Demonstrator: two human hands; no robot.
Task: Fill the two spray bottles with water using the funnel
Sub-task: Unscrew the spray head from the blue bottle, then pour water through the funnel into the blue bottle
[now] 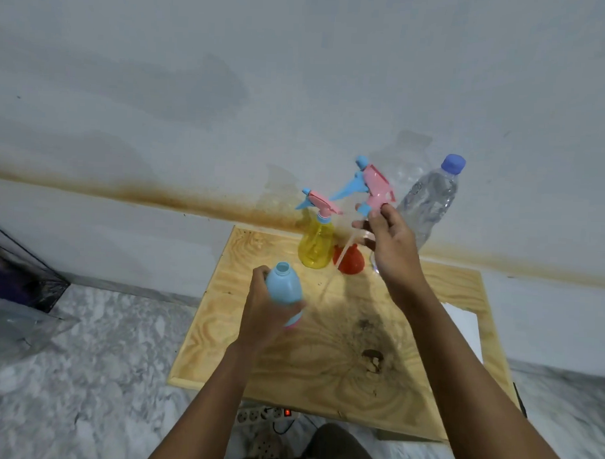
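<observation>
My left hand (pixel 260 310) grips a light blue spray bottle (pixel 285 287) above the wooden table (pixel 323 367); its neck is open, with no sprayer on it. My right hand (pixel 389 242) pinches the pink and blue spray head (pixel 371 187), lifted clear with its thin dip tube hanging down to the left. A yellow spray bottle (pixel 316 243) with its own sprayer on stands at the table's back edge. Beside it sits a red funnel (pixel 349 262), wide end down. A clear water bottle (pixel 429 199) with a blue cap stands behind my right hand.
The table stands against a pale wall with a brown stain line. A white sheet (pixel 462 324) lies at the table's right side. A power strip (pixel 263 415) with a lit red switch lies on the marbled floor under the near edge. A dark box (pixel 18 271) is at the left.
</observation>
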